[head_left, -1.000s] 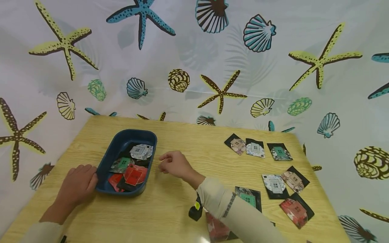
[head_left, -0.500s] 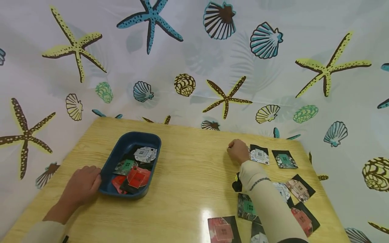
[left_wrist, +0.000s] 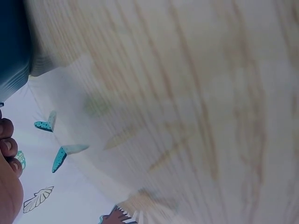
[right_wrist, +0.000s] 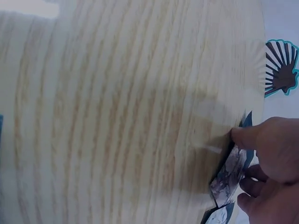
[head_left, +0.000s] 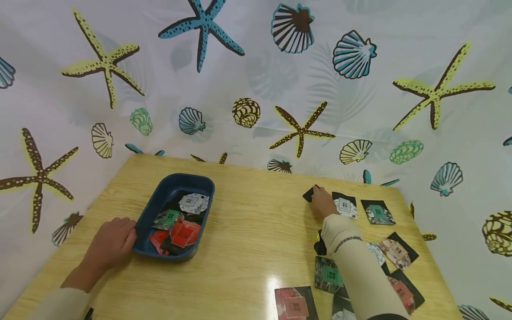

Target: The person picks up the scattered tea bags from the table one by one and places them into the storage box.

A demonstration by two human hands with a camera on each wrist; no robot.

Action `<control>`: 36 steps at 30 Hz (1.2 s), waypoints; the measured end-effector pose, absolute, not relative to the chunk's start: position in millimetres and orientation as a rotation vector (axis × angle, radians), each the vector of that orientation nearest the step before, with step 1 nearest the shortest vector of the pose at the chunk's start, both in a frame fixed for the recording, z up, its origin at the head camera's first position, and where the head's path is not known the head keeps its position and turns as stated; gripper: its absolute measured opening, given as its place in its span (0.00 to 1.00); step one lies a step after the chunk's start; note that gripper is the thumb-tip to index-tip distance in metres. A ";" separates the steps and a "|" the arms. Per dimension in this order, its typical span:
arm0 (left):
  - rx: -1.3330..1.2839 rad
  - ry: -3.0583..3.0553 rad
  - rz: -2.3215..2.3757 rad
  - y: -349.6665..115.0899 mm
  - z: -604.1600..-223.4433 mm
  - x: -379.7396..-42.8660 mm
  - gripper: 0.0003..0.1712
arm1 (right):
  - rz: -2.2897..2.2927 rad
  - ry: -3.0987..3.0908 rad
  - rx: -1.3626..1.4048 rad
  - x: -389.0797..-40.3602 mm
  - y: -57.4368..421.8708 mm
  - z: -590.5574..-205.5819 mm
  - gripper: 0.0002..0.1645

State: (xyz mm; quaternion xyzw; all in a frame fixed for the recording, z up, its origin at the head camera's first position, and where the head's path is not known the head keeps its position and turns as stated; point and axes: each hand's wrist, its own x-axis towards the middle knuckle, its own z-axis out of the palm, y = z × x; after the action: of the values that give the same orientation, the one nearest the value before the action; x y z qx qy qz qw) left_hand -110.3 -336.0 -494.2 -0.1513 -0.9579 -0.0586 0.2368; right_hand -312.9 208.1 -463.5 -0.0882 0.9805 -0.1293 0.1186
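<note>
My left hand (head_left: 111, 243) grips the near left rim of a dark blue plastic tray (head_left: 178, 256). Curled fingertips (left_wrist: 8, 145) show beside the tray wall (left_wrist: 13, 51) in the left wrist view. Flat square packets, among them a white-labelled one (head_left: 192, 202), a green-labelled one (head_left: 167, 218) and a red one (head_left: 184, 233), lie in the tray. At the back right of the table, my right hand (head_left: 323, 205) pinches a black packet (head_left: 308, 194). Its pinkish patterned face (right_wrist: 227, 175) tilts between thumb and fingers in the right wrist view.
Right of the held packet lie a white-labelled packet (head_left: 346, 206) and a green-labelled one (head_left: 378, 212). Nearer are pinkish (head_left: 398, 251), red (head_left: 405, 291) and green (head_left: 329, 274) packets, partly under the right sleeve. Another red packet (head_left: 296, 304) lies at the front. A patterned curtain (head_left: 256, 66) hangs behind.
My right hand has moved from beside the tray across to the back right and taken hold of the packet there. The left hand stays at the tray; the view has shifted slightly.
</note>
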 end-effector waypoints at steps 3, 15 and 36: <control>-0.416 -2.625 -0.166 -336.4 -494.4 -110.3 0.15 | -0.343 2.828 -0.277 -312.6 206.5 -467.3 0.34; -0.399 -2.637 -0.198 -332.9 -489.3 -110.6 0.15 | -0.304 2.948 -0.104 -305.8 206.1 -461.9 0.35; -0.382 -2.635 -0.210 -329.8 -493.1 -107.5 0.16 | -1.491 2.383 0.252 -292.8 213.7 -470.7 0.17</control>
State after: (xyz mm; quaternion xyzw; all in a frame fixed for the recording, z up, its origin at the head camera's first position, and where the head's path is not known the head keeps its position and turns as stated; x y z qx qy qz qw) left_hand -107.5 -329.8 -493.1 -0.1390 -0.9593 -0.0766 0.2334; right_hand -292.8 213.7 -470.7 0.0880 0.8336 -0.5216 0.1589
